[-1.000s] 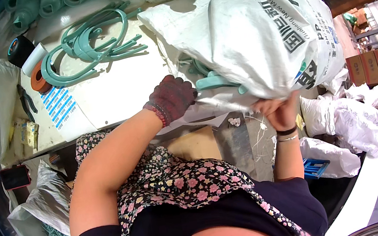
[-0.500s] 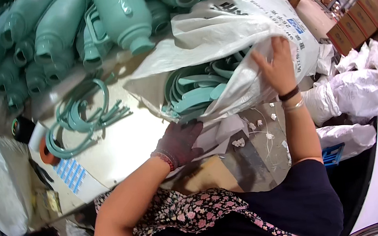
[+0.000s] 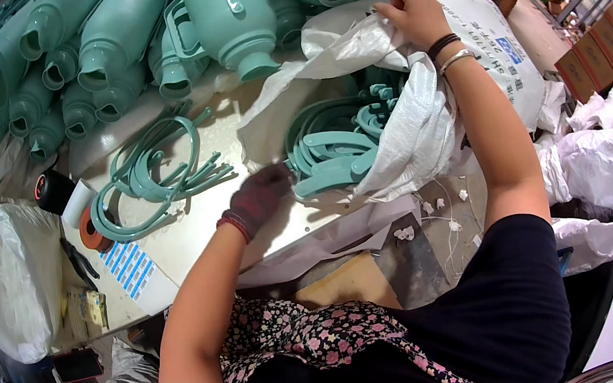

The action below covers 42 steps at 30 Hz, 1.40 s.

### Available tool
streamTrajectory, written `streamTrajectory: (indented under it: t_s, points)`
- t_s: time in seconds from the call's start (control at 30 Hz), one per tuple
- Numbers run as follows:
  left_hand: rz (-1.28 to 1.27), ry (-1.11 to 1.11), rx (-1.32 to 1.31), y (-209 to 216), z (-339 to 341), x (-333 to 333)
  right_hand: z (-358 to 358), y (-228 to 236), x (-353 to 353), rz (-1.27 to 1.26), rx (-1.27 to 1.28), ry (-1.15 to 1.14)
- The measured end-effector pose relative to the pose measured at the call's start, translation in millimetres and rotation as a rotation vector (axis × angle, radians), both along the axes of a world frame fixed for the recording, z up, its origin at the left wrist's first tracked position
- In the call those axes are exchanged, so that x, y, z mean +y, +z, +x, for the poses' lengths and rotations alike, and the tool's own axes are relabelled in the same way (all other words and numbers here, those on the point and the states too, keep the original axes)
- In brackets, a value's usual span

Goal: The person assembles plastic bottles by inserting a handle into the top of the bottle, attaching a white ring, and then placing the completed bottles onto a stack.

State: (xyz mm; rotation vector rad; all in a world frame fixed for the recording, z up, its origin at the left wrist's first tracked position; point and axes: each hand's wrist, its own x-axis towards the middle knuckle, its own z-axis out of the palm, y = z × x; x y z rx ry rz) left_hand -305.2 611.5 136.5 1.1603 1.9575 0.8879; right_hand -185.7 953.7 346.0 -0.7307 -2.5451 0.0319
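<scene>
A white woven sack [image 3: 424, 126] lies on the worktable with its mouth facing left, full of curved green plastic handles [image 3: 335, 142]. Its upper rim is pinched and lifted by my bare right hand [image 3: 416, 15], fingers closed on the folded fabric. At the lower left of the mouth is my left hand [image 3: 261, 198] in a dark red glove. Its fingers are drawn together against the sack's edge and the nearest handles; what they grip is hidden. Loose green handles [image 3: 149, 175] lie in a tangled bunch on the table, left of the sack.
Green plastic jug bodies [image 3: 229, 17] are piled along the back. At left are an orange tape roll [image 3: 94, 229], black pliers [image 3: 79, 261], a label sheet [image 3: 130, 269] and a clear plastic bag [image 3: 14, 279]. White sacks [image 3: 603, 159] and brown cartons [image 3: 603, 52] stand at right.
My right hand has moved up from the sack's right side to its upper rim, and the mouth gapes wider. My left hand has shifted left and its fingers have drawn in. The view has shifted slightly.
</scene>
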Motion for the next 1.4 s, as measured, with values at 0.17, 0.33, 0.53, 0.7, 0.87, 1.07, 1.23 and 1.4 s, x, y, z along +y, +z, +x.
streamTrajectory:
  t_s: [0.17, 0.33, 0.53, 0.7, 0.87, 1.07, 1.23, 1.4]
  points:
    - [0.178, 0.361, -0.472, 30.6, -32.5, 7.2, -3.4, -10.4, -10.8, 0.178, -0.401, 0.287]
    - [0.208, 0.432, -0.475, 43.5, -42.5, 31.5, -18.0, -14.3, -43.4, 0.396, -0.641, 0.082]
    - [0.191, 0.397, -0.553, 21.1, -71.7, 45.0, -54.2, -21.7, -2.9, -0.883, -0.051, 0.818]
    - [0.035, 0.29, -0.442, 43.2, -54.7, 68.6, -73.8, -20.6, 19.8, -1.83, 0.366, 0.3]
    - [0.039, 0.295, -0.698, 24.8, -53.4, 75.7, -87.5, -30.7, 14.6, -0.827, 0.668, 0.06]
    - [0.047, 0.414, -0.853, 55.0, -39.0, 58.2, -100.8, -53.2, 9.5, -0.23, 0.267, 0.106]
    - [0.444, 0.617, -0.83, 72.8, -38.6, -43.1, -95.3, -35.7, -35.2, 0.145, -0.112, -0.011]
    - [0.346, 0.669, -0.306, 98.6, 16.8, -212.4, -69.7, -2.6, -60.9, 0.539, 0.119, 0.131]
